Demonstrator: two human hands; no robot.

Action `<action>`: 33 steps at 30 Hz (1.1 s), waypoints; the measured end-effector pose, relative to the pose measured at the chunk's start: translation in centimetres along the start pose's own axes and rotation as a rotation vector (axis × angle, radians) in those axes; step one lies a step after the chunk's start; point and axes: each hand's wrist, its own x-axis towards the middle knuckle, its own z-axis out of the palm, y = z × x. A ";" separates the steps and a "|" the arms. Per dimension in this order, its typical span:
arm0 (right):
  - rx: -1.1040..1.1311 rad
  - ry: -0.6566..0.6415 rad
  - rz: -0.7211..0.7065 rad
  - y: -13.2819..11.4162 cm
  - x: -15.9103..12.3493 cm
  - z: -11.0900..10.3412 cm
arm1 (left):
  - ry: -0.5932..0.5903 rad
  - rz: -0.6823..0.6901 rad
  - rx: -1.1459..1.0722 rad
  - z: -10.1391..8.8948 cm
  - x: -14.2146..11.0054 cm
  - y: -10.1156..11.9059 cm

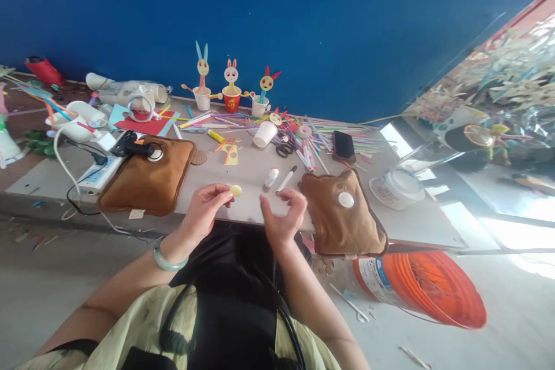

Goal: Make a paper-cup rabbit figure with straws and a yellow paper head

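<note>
My left hand (204, 209) pinches a small round yellow paper disc (236, 189) between thumb and fingertips, just above the grey table (251, 173). My right hand (284, 214) hovers beside it with its fingers loosely curled and apart, holding nothing I can see. A glue stick (271, 177) and a white marker (287, 178) lie on the table just beyond my right hand. A white paper cup (264, 133) lies tipped over further back.
Two brown cushioned pouches flank my hands, one on the left (147, 176) and one on the right (342, 214). Several coloured straws (321, 139), scissors (284, 149), a phone (344, 145), three cup rabbits (231, 92) and a power strip (99, 173) crowd the table. An orange bucket (425, 289) stands at lower right.
</note>
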 end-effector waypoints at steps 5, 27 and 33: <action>-0.469 -0.163 -0.110 3.7 3.4 0.1 | -0.030 0.014 -0.015 0.7 1.4 0.6; 0.011 -0.307 -0.387 -4.1 2.0 -4.1 | -0.056 0.207 0.062 2.6 -0.1 2.4; -0.055 -0.167 -0.479 -4.3 1.6 -4.2 | -0.056 0.325 0.161 2.7 -0.7 2.6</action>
